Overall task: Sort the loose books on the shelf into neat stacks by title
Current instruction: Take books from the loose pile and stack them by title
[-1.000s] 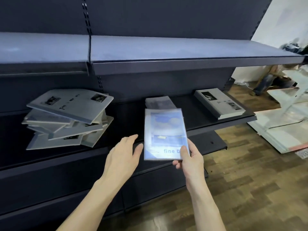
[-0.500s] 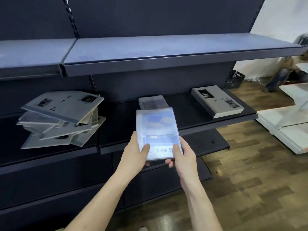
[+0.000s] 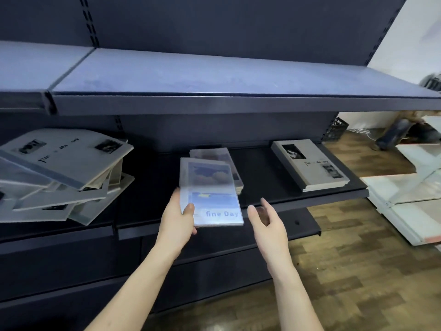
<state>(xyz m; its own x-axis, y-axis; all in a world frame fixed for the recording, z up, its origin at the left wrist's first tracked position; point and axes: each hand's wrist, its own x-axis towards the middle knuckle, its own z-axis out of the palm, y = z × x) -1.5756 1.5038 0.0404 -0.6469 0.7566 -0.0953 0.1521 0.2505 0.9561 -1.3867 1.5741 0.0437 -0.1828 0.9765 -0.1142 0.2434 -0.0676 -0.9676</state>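
My left hand point(image 3: 177, 217) grips a blue "fine Day" book point(image 3: 211, 194) by its left edge, thumb on the cover, just above the front of the dark middle shelf point(image 3: 305, 199). Behind it lies a small stack of the same blue books point(image 3: 218, 155), partly hidden. My right hand point(image 3: 267, 220) hovers to the right of the held book with fingers relaxed, holding nothing. A messy pile of grey "Time Memory" books point(image 3: 62, 173) lies on the left of the shelf. A neat grey stack of that title point(image 3: 310, 163) sits at the right end.
A bare blue upper shelf point(image 3: 214, 77) overhangs the middle one. A lower shelf edge point(image 3: 307, 228) juts out below. White flat panels point(image 3: 410, 201) lie on the wooden floor at right, and a black crate point(image 3: 335, 129) stands by the wall.
My right hand has let go of the blue book and moved off to the right. My left hand now holds the book alone and has carried it slightly toward the shelf.
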